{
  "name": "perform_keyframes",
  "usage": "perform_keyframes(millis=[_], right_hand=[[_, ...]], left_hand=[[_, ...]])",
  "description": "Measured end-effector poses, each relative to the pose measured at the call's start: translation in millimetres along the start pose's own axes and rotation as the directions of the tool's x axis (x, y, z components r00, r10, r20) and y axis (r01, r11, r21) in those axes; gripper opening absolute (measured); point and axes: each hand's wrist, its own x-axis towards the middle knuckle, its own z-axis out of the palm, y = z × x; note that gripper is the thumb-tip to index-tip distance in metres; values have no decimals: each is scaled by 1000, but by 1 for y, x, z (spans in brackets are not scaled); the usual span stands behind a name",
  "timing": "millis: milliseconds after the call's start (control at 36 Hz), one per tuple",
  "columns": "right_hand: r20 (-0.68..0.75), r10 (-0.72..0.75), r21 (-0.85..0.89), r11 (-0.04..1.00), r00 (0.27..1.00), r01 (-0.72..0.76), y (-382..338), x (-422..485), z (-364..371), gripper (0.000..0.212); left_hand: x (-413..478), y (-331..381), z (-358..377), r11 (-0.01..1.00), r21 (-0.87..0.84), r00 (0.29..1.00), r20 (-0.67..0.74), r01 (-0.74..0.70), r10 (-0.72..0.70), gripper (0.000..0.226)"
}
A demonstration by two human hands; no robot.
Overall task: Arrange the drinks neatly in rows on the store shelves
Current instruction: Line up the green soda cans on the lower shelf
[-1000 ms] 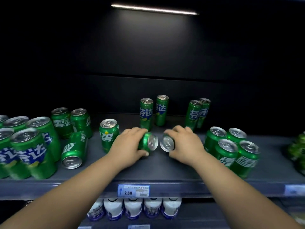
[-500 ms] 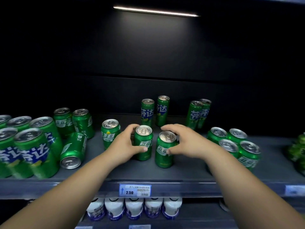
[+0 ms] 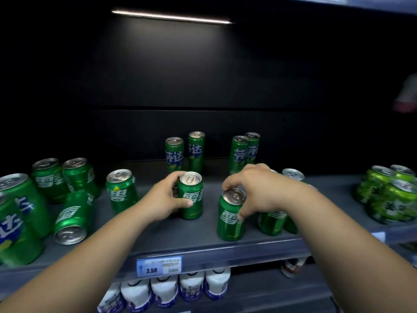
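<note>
Head view. Task judged early: no neat rows are forming yet. Above the price tag [image 3: 159, 266], the left hand [image 3: 165, 199] is curling round an upright green can [image 3: 191, 199] on the shelf [image 3: 180, 233]. Above-right of the tag, the right hand [image 3: 255, 190] is pinching a second can [image 3: 230, 222] by its rim. Far left of the tag, a tipped can [image 3: 73, 216] is lying on its side.

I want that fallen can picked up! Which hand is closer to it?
Left. The left hand sits right of the fallen can; the right hand is farther right.
</note>
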Motion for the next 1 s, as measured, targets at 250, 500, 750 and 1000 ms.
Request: perform_keyframes(millis=[250, 500, 750, 1000], right_hand=[[41, -37, -14, 999, 998, 38, 37, -20, -8, 73], [-95, -185, 28, 982, 978, 188, 61, -16, 14, 74], [-209, -126, 151, 976, 970, 159, 90, -19, 27, 90], [-186, -219, 144, 958, 958, 248, 102, -19, 30, 83]], left_hand=[[39, 18, 63, 988, -154, 992, 130, 23, -3, 58], [56, 32, 108, 993, -115, 992, 121, -4, 19, 58], [39, 38, 119, 973, -221, 997, 29, 73, -68, 51], [-24, 31, 123, 915, -377, 989, 27, 145, -145, 59]])
